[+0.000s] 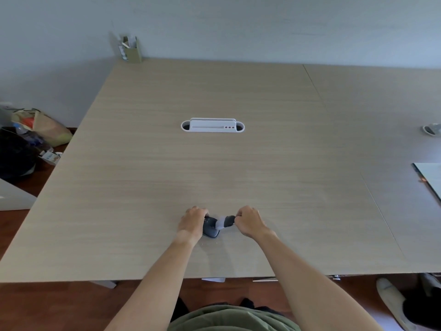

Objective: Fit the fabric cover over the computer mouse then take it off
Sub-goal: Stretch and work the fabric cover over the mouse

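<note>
A dark computer mouse (210, 227) lies on the wooden table (214, 163) near its front edge. My left hand (192, 222) grips the mouse from its left side and hides part of it. A grey fabric cover (225, 222), light grey near the mouse and dark grey at its far end, stretches from the mouse's right side out to the right. My right hand (249, 222) pinches the cover's dark end with closed fingers. The cover's light end touches the mouse; how much of the mouse sits inside it I cannot tell.
A white cable-port insert (212, 125) sits in the middle of the table. A pen holder (130, 49) stands at the far left corner. A sheet (429, 180) lies at the right edge. Bags (35, 130) crowd the floor on the left, and shoes (396, 304) lie at lower right.
</note>
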The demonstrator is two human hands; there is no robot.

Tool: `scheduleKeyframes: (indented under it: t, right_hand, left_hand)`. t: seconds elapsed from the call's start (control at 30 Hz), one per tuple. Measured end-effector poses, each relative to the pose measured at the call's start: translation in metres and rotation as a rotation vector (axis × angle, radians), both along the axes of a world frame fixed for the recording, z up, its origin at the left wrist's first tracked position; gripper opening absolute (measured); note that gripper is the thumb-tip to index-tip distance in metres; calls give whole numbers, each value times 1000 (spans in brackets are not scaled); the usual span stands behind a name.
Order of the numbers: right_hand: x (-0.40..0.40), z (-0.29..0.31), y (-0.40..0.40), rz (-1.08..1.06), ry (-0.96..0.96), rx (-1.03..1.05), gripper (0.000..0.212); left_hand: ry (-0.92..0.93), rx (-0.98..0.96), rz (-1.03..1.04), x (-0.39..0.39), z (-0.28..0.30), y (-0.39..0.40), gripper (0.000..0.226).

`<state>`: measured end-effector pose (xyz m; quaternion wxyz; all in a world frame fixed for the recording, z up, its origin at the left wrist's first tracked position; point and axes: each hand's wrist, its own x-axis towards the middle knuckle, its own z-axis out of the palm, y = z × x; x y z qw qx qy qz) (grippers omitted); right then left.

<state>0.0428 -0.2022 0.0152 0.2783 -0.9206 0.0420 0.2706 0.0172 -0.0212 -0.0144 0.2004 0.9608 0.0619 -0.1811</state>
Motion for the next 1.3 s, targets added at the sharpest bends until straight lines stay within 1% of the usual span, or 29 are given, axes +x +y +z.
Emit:
scheduleKeyframes:
  t: [0.07, 0.13, 0.2, 0.3, 0.33, 0.4, 0.47, 0.53, 0.57, 0.63, 0.7, 0.73, 0.8, 0.83, 0.87, 0.97, 1.0, 1.03, 1.07, 1.13, 1.2, 1.27, 1.3]
  right_hand:
    - [2, -1, 6, 16, -20, 85, 23]
    - [1, -3, 13, 92, -17, 106, 24]
    - [-1, -5, 15, 160, -26, 35, 27]
    - [0, -5, 7, 226, -57, -193, 29]
    - [1, -4, 5, 213, -64, -195, 28]
    - [5, -1, 7, 152, -71, -79, 22]
    - [7, -1, 15, 133, -71, 40, 20]
    - [4, -3, 21, 177, -28, 85, 21]
    - [1, -3, 22, 201, -7, 72, 21]
    - [0, -4, 16, 248, 7, -20, 20]
    - [1, -3, 6, 258, -25, -149, 24]
    - [3, -4, 2, 234, -36, -163, 24]
    - [6, -3, 0, 185, -45, -102, 22]
    - [7, -2, 2, 175, -56, -64, 20]
    - [7, -3, 5, 176, -67, -32, 18]
    - [4, -3, 17, 199, -82, 26, 19]
    - [2, -3, 20, 213, -82, 24, 19]
    - [1, -4, 22, 226, -77, 10, 20]
    - [0, -4, 22, 239, -77, -18, 21]
    - [2, -3, 19, 259, -83, -102, 23]
    - [6, 0, 14, 254, -95, -167, 24]
    - [10, 3, 12, 226, -108, -151, 18]
    - [12, 4, 13, 207, -115, -104, 17]
  left_hand:
    - [-6, -18, -18, 2, 1, 1, 43]
    - [-9, -34, -35, 3, 2, 2, 43]
    - [0, -38, -50, 4, 3, 3, 43]
    - [10, -38, -56, 4, 3, 4, 44]
    - [9, -37, -56, 4, 4, 4, 45]
    - [-6, -38, -68, 4, 5, 4, 46]
    - [-16, -31, -89, 4, 5, 4, 41]
    - [-18, -46, -104, 5, 4, 5, 34]
    - [-16, -59, -104, 6, 4, 7, 35]
    - [-4, -73, -111, 7, 3, 9, 44]
    - [16, -75, -118, 7, 2, 11, 51]
    - [28, -80, -116, 6, 1, 11, 53]
    - [26, -99, -118, 5, 1, 11, 58]
    - [23, -109, -114, 3, 0, 10, 66]
    - [43, -116, -99, 1, -2, 8, 78]
    - [183, -102, -2, -8, -5, -2, 131]
    - [193, -100, 46, -11, -5, -6, 140]
    - [168, -107, 105, -14, -5, -9, 143]
    - [125, -116, 166, -16, -6, -11, 141]
    - [46, -125, 246, -18, -6, -10, 128]
    - [36, -139, 272, -19, -7, -8, 118]
    - [32, -167, 276, -21, -7, -7, 114]
    - [24, -183, 279, -22, -7, -7, 114]
